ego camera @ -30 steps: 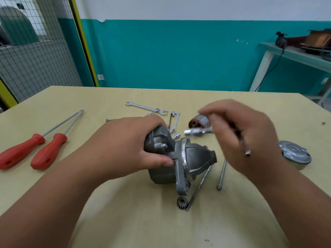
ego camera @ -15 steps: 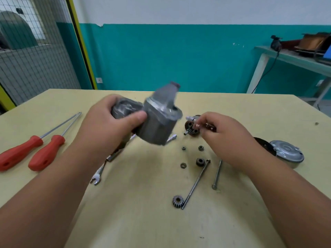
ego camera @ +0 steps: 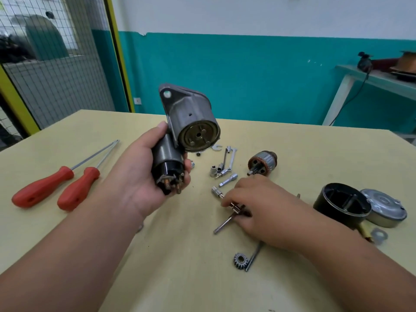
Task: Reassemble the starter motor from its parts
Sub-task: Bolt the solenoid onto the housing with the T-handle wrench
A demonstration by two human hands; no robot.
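The left hand held the grey cast-metal starter housing up above the pale yellow wooden table. Its fingers and thumb were wrapped tight round the black cylindrical solenoid fixed to the housing's side, and the solenoid's threaded terminals pointed toward the camera. The housing's round open end also faced the camera. Inside it sat a brass-coloured disc with a small central hole and a few studs around it.

The right hand rested low on the table. Its fingers were curled and pinched on a thin dark steel rod, which lay slantwise with one end sticking out toward the person.

Just beyond that hand the copper-wound armature lay on its side, near a scatter of small chrome sockets and slim wrenches. To the right stood an open-topped black cylindrical motor can. Dark ribs showed on its inner wall; whether it held anything else could not be told. A silver domed end cap sat just beside it.

Nearer the person, a small toothed steel pinion gear lay just beside the head of a long bolt. Two red-handled screwdrivers lay side by side at the left, well apart from the parts.
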